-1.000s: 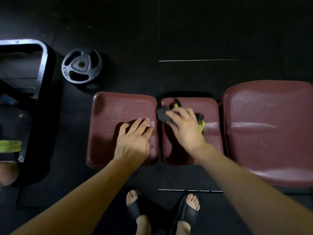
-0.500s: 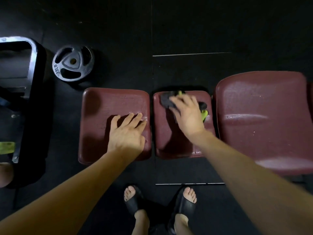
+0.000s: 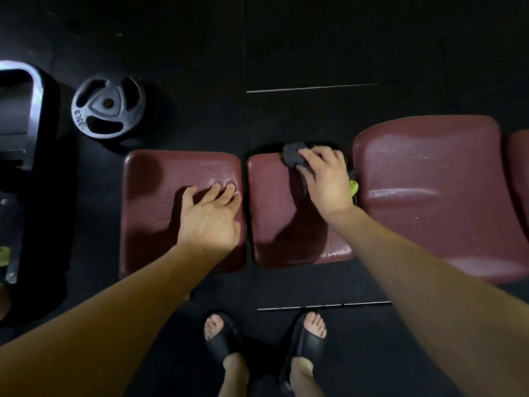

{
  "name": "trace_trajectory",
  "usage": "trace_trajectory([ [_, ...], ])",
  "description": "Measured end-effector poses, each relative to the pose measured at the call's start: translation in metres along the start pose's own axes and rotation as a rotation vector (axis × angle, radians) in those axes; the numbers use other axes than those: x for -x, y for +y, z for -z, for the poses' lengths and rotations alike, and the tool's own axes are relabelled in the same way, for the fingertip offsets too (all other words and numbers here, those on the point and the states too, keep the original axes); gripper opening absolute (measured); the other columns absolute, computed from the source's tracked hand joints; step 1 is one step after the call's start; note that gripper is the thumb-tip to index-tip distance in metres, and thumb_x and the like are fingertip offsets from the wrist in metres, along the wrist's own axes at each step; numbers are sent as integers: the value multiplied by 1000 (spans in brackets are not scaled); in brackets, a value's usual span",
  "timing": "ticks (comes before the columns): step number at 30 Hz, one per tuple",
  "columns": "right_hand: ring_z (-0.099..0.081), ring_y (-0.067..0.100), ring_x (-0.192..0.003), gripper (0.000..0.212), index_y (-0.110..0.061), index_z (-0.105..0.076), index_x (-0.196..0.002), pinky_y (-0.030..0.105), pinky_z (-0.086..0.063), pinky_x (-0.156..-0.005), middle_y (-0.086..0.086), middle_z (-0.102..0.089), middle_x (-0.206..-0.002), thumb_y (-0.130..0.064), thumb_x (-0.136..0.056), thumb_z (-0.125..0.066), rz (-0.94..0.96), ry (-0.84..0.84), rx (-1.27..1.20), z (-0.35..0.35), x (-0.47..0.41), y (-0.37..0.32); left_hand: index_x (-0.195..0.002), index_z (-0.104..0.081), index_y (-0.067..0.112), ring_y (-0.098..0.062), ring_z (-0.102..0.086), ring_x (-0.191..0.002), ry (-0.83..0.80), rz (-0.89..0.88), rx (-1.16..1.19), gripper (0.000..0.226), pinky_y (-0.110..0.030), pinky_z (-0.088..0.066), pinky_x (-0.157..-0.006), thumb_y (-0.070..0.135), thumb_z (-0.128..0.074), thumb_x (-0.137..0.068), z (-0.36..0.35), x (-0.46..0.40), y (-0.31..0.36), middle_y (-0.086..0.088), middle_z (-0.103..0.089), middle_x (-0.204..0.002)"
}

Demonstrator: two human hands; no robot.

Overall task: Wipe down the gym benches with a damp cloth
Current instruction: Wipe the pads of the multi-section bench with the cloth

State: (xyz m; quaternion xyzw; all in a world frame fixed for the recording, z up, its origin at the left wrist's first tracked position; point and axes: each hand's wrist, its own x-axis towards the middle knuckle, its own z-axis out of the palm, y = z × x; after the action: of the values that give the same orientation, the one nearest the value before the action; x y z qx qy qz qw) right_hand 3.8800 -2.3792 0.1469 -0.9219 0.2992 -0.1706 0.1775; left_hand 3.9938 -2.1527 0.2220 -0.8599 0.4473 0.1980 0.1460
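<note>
Three maroon bench pads lie side by side below me. My left hand [image 3: 210,217] rests flat on the right half of the left pad [image 3: 154,202], fingers straight. My right hand [image 3: 326,179] presses a dark grey cloth [image 3: 293,156] with a yellow-green edge onto the far end of the small middle pad [image 3: 280,224]. The cloth bunches out from under the fingers at the pad's far edge. The large right pad [image 3: 435,190] shines with wet streaks.
A black 33 LB weight plate [image 3: 108,107] lies on the dark rubber floor beyond the left pad. A black machine frame [image 3: 28,167] stands at the far left. My feet in black slides [image 3: 266,336] are just before the pads.
My right hand has pushed the cloth away from me, from the middle of the small pad to its far edge. My left hand has stayed on the left pad.
</note>
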Motion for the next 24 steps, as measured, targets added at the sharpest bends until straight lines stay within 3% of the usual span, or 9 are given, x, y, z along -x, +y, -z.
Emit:
trace_trajectory([
  [3, -57, 39, -100, 33, -12, -72, -126, 52, -53, -85, 14, -65, -114, -11, -93, -73, -83, -3, -36, 13, 74, -8, -162, -22, 28, -16, -12, -158, -25, -3, -22, 63, -61, 4, -123, 39, -32, -101, 3, 3, 2, 7, -14, -171],
  [7, -55, 32, -104, 40, -12, -72, -128, 52, -53, -89, 8, -65, -120, -4, -90, -77, -78, -77, -76, 34, 165, -3, -163, -18, 26, -17, -8, -158, -41, -2, -43, 63, -64, 4, -123, 38, -31, -102, 2, 6, 4, 6, -11, -172],
  [12, -56, 39, -99, 30, -8, -73, -125, 54, -52, -87, 16, -66, -113, -17, -99, -65, -29, -32, -51, 21, 94, 13, -163, -14, 26, -17, -4, -159, -29, 0, -22, 65, -66, 7, -121, 37, -32, -102, -2, 6, 5, 6, -7, -172],
  [16, -55, 40, -109, 34, -11, -67, -134, 56, -50, -94, 16, -64, -123, -23, -102, -63, -195, 4, 1, 12, 15, 13, -163, -18, 26, -18, -6, -159, -18, -18, -7, 65, -63, 10, -122, 37, -34, -102, -2, 5, 3, 5, -10, -172],
  [20, -57, 43, -106, 33, -12, -67, -132, 59, -51, -92, 18, -64, -124, -22, -101, -65, -272, 71, 35, 4, 22, -6, -161, -29, 25, -13, -17, -156, 51, -26, 64, 63, -53, 4, -127, 32, -41, -99, 3, 5, -12, 7, -21, -169],
  [24, -57, 45, -96, 31, -9, -74, -124, 52, -50, -81, 19, -66, -114, -16, -93, -72, -260, 95, -10, -18, 32, -55, -162, -23, 27, -11, -9, -157, 3, -21, 5, 64, -57, 4, -126, 35, -37, -99, 6, 6, -24, 10, -10, -171],
])
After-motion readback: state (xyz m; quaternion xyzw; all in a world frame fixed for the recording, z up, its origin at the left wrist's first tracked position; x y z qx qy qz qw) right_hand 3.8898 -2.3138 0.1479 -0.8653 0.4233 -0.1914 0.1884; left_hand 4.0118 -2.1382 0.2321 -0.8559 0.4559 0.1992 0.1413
